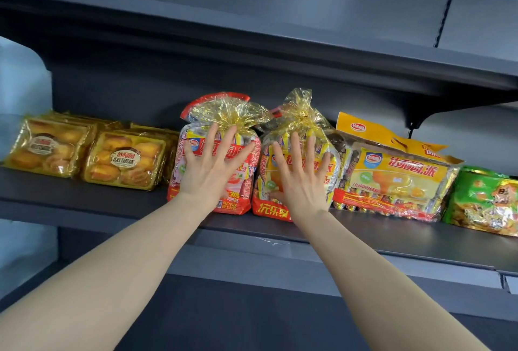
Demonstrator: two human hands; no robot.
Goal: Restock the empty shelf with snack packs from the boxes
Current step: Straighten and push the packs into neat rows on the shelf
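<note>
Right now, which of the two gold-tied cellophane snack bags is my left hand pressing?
The red strawberry-print bag, left of the yellow-fronted bag; your left hand lies flat on it.

The dark grey shelf (84, 196) carries a row of snack packs. A red bag (235, 204) stands under the left hand (213, 168), touching a yellow-and-red bag (269, 207) under the right hand (301, 179). Left of the left hand lie a cake tray (126, 160) and a second tray (47, 148). Right of the right hand lie a yellow pie pack (398, 179) and a green pack (485, 202).
</note>
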